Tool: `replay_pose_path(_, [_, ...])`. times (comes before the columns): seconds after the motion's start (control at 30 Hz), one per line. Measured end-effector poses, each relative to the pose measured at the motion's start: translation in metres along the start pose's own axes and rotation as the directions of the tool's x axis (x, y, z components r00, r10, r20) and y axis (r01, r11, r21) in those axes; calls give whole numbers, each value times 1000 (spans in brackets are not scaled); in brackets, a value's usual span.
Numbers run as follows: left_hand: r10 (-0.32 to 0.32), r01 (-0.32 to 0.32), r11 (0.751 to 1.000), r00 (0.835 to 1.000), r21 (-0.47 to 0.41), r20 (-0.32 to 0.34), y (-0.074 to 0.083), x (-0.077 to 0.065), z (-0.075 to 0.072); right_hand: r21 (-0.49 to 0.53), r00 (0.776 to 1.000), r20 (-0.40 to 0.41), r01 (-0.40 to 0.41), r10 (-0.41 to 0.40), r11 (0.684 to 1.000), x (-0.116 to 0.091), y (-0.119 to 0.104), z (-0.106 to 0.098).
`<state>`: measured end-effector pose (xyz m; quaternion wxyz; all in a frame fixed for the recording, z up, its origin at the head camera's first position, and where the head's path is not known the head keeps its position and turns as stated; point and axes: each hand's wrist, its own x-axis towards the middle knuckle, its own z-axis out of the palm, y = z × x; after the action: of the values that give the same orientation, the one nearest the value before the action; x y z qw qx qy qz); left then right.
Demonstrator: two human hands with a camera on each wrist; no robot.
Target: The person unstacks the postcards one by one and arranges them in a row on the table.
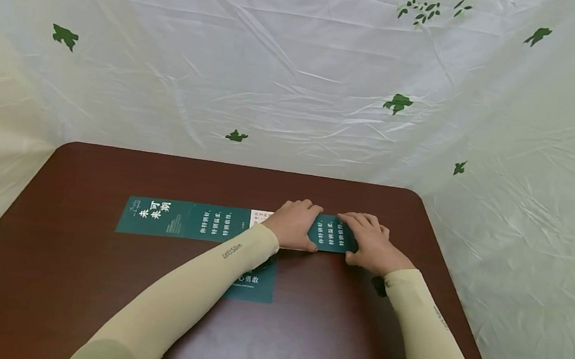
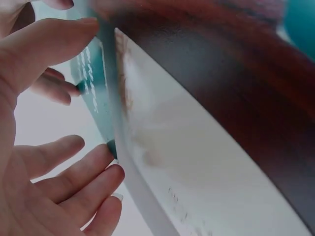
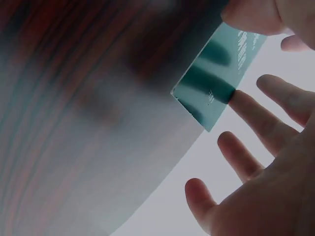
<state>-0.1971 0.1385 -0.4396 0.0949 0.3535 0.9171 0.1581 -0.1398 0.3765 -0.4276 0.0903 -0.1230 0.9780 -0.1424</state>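
Observation:
A small teal card with white vertical lettering (image 1: 331,234) lies between both hands at the right end of a row. My left hand (image 1: 292,224) grips its left end, thumb at the near edge and fingertips at the far edge. At the other end my right hand (image 1: 372,247) holds the card by opposite edges, thumb against one and a finger against the other, as the right wrist view shows on the teal card (image 3: 206,73). A white printed panel (image 2: 197,142) lies beside the left hand, partly hidden under it in the head view.
Leftward the row continues with a lettered teal panel (image 1: 217,223) and another with larger lettering (image 1: 152,216). Another teal card (image 1: 255,287) lies nearer, partly behind the left sleeve (image 1: 191,292). Brown table (image 1: 72,274); white leaf-patterned cloth (image 1: 287,86) hangs around it.

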Motion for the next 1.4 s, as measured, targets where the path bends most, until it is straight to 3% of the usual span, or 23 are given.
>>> replay_pose_path(0.27, [-31,31,1000,999,3,-13,0,8,10,-100,1000,17,8,-7,995,5,5,3])
replay_pose_path(0.73, [-50,50,999,999,-13,-17,-3,-1,5,-60,997,78,8,-4,998,16,3,-3])
replay_pose_path(0.9, [-64,63,997,998,-32,-23,-10,-8,7,-22,998,61,16,-15,1000,17,0,3])
replay_pose_path(1.03, [-55,48,994,996,-102,-72,-20,-34,0,35,996,-37,82,-80,996,6,-20,11])
replay_pose_path(1.17, [-36,11,986,989,-168,-146,-34,-84,-14,58,976,-109,197,-190,979,-15,-62,22])
replay_pose_path(1.3, [-43,17,985,988,-174,-147,-47,-142,-19,70,960,-79,273,-268,959,-34,-104,36])
replay_pose_path(1.4, [-68,49,986,991,-158,-112,-53,-173,-16,66,957,-56,287,-284,956,-39,-124,43])
